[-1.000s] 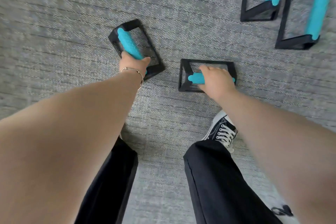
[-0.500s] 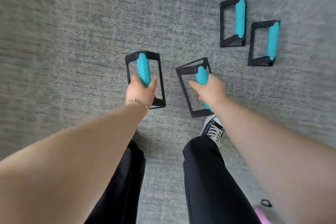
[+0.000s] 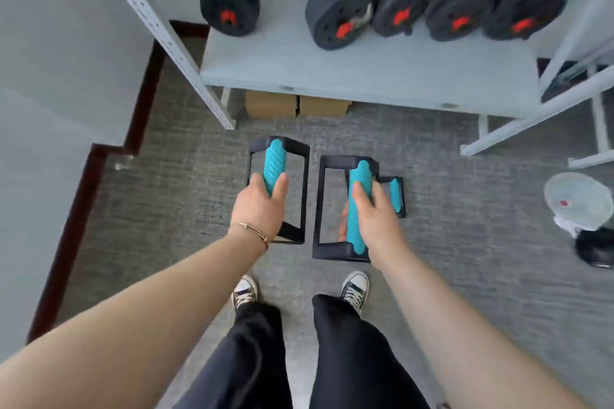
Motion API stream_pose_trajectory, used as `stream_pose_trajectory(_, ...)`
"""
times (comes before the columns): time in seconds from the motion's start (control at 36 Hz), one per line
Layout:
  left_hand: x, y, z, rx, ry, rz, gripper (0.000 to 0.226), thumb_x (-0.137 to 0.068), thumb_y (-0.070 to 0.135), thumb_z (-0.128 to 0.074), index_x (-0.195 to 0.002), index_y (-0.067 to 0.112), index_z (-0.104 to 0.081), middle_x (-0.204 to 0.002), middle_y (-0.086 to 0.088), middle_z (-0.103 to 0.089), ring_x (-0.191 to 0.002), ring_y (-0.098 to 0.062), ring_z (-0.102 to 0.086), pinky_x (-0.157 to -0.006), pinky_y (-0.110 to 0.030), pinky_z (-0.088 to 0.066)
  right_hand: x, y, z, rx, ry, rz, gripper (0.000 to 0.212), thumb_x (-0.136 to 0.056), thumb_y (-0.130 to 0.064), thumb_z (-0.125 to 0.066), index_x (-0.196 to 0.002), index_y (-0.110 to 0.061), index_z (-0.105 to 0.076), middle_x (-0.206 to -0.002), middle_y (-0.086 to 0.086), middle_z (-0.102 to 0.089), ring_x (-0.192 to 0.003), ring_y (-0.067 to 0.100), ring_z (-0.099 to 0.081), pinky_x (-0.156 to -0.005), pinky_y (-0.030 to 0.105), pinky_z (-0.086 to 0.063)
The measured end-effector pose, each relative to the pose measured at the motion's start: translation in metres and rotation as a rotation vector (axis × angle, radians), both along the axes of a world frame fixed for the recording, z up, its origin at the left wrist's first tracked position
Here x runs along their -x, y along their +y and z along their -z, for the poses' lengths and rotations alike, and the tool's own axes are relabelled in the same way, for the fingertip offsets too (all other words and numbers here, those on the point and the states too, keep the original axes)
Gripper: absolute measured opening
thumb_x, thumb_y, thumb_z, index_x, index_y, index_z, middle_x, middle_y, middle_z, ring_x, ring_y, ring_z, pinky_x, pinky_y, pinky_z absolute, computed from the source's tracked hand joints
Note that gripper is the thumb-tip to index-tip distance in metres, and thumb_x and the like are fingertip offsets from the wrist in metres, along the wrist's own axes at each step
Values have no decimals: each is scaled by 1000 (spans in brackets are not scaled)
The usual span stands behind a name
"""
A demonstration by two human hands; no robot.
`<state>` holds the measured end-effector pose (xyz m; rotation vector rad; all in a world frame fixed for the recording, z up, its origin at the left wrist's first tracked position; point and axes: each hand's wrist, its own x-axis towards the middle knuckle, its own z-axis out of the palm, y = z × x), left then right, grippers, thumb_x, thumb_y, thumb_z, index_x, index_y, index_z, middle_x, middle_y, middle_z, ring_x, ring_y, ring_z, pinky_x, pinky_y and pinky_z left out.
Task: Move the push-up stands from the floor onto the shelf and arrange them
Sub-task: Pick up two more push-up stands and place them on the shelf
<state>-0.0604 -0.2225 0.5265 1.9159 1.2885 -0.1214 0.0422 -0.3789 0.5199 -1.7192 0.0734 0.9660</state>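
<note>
I hold two push-up stands, black frames with teal grips, above the grey carpet. My left hand [image 3: 260, 206] grips the teal handle of the left stand [image 3: 275, 161]. My right hand [image 3: 373, 212] grips the handle of the right stand [image 3: 357, 183]. Both are lifted and held side by side, lengthwise away from me. A third stand [image 3: 395, 194] lies on the floor, partly hidden behind my right hand. The pale shelf [image 3: 332, 70] is straight ahead, its front edge just beyond the stands.
Several black dumbbells [image 3: 339, 10] with red hubs fill the back of the shelf. Cardboard boxes [image 3: 295, 104] sit under it. A shelf upright [image 3: 172, 43] stands at left, another rack [image 3: 531, 109] at right. A white round object [image 3: 578, 199] lies on the floor at right.
I have stood up and the view has lifted from the floor to the shelf. Both stands rose with my hands and now point straight ahead, parallel.
</note>
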Motion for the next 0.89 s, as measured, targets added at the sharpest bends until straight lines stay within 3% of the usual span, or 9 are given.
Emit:
stream_pose_trajectory(0.08, -26, -2, -60, -67, -62, 5, 45, -94, 58, -36, -94, 14, -49, -79, -8, -64, -67, -24, -63, -59, -40, -54, -25, 0, -57, -69, -17, 35, 11, -100, -40, -49, -99, -31, -55, -76, 10, -55, -47, 24, -53, -47, 32, -49)
stream_pose_trajectory(0.25, -76, -20, -154, -174, -151, 19, 50, -95, 59, -30, -97, 14, -50, -79, -6, -60, -69, -22, -58, -61, -38, -49, -83, -12, -164, -187, -79, 42, 32, -101, -41, -45, -130, -26, -43, -81, 13, -56, -49, 27, -56, -49, 36, -51)
stream_pose_trajectory(0.44, -113, -44, -234, -295, -141, 140, 37, -100, 46, -30, -104, 14, -46, -81, -4, -54, -68, -18, -56, -56, -34, -50, -127, -34, -246, -232, -207, -36, 34, -102, -34, -43, -136, -28, -41, -93, 16, -59, -60, 28, -62, -59, 39, -55)
stream_pose_trajectory(0.53, -127, -47, -258, -333, -166, 140, 27, -101, 30, -40, -119, 10, -40, -97, -8, -52, -79, -22, -57, -67, -33, -53, -140, -38, -271, -255, -262, -43, 37, -102, -36, -45, -137, -27, -43, -94, 16, -61, -63, 27, -63, -59, 36, -54)
stream_pose_trajectory(0.67, -161, -33, -300, -311, -244, 104, 43, -100, 45, -30, -104, 9, -52, -87, -9, -63, -75, -22, -62, -55, -29, -44, -165, -29, -314, -314, -330, -46, 24, -103, -33, -44, -126, -28, -48, -91, 16, -61, -57, 24, -62, -53, 35, -54)
stream_pose_trajectory(0.78, -196, -4, -333, -379, -346, 74, 50, -100, 46, -30, -98, 3, -55, -88, -11, -60, -93, -36, -63, -77, -42, -48, -197, -7, -344, -321, -404, -38, 22, -103, -32, -43, -124, -27, -50, -87, 15, -61, -52, 23, -61, -48, 32, -53)
stream_pose_trajectory(0.89, -235, 27, -371, -365, -419, 64, 42, -101, 45, -31, -94, 7, -50, -93, -16, -59, -90, -37, -60, -80, -43, -47, -237, 26, -373, -330, -471, -9, 26, -104, -31, -42, -128, -25, -50, -88, 16, -60, -51, 24, -60, -47, 31, -51)
